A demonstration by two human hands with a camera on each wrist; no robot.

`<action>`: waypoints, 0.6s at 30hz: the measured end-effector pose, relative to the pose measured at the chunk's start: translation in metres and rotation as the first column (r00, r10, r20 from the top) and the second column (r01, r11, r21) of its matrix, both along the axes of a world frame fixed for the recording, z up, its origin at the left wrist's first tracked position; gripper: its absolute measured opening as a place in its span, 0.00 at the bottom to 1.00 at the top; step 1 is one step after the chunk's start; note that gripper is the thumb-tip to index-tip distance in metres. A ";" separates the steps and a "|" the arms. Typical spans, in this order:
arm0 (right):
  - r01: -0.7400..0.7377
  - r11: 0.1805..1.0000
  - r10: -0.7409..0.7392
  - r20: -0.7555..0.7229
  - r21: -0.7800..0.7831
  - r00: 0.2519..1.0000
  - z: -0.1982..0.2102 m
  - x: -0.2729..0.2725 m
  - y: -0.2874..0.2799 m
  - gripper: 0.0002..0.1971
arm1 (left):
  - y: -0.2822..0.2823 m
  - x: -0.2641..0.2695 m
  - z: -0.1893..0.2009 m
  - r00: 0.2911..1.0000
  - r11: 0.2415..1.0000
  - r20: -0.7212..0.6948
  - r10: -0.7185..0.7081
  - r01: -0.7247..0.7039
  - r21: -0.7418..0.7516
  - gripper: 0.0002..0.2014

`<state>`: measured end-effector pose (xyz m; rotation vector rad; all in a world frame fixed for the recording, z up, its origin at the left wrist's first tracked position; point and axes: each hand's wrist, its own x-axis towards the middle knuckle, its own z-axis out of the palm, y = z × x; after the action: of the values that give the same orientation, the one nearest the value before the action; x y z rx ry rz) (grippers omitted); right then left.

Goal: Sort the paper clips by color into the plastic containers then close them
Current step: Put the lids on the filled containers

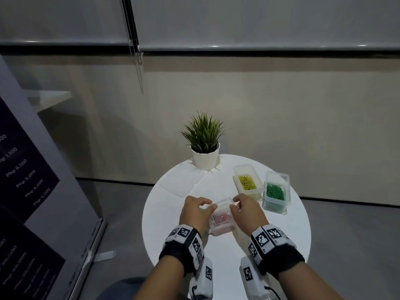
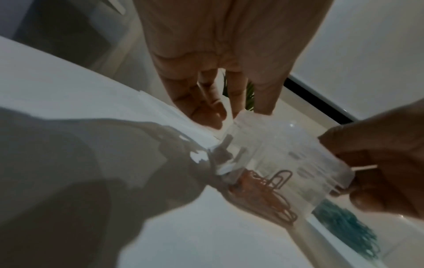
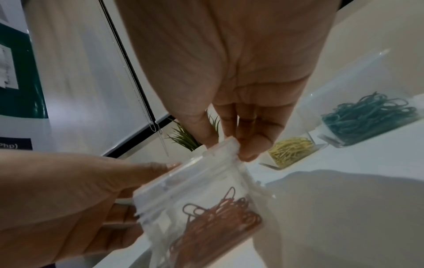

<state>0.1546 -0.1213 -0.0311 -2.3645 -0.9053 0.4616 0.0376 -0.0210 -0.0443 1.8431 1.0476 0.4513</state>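
Note:
A clear plastic container (image 1: 221, 217) with red paper clips (image 3: 220, 217) inside sits near the front of the round white table (image 1: 281, 234), its lid (image 1: 220, 204) on top. My left hand (image 1: 198, 210) grips its left side, fingers curled over the lid's far edge. My right hand (image 1: 242, 207) grips the right side, fingertips (image 3: 250, 150) pinching the lid's corner. The red clips (image 2: 270, 195) show through the wall. To the right stand a container of yellow clips (image 1: 246, 182) and one of green clips (image 1: 276, 192), both without lids.
A potted green plant (image 1: 204, 146) stands at the table's far edge. A loose clear lid (image 1: 181, 182) lies on the table left of centre, behind my left hand. A dark banner stand (image 1: 32, 191) is on the floor to the left.

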 end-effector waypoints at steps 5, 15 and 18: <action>0.004 0.999 -0.003 0.024 -0.046 1.000 -0.010 -0.009 0.000 0.15 | 0.001 -0.012 -0.025 0.998 0.982 -0.063 -0.031 0.019 -0.188 0.21; 0.077 0.988 -0.114 -0.308 -0.131 0.944 -0.014 -0.001 0.007 0.28 | -0.008 -0.011 -0.014 0.980 0.829 0.116 0.161 -0.071 -0.554 0.11; 0.110 0.989 -0.140 -0.368 -0.100 0.919 -0.020 0.008 0.008 0.27 | -0.004 -0.008 -0.010 0.982 0.880 0.127 0.137 -0.061 -0.471 0.07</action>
<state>0.1625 -0.1131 -0.0507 -2.2731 -0.5641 0.8745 0.0301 -0.0246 -0.0540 1.3091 1.0391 0.3591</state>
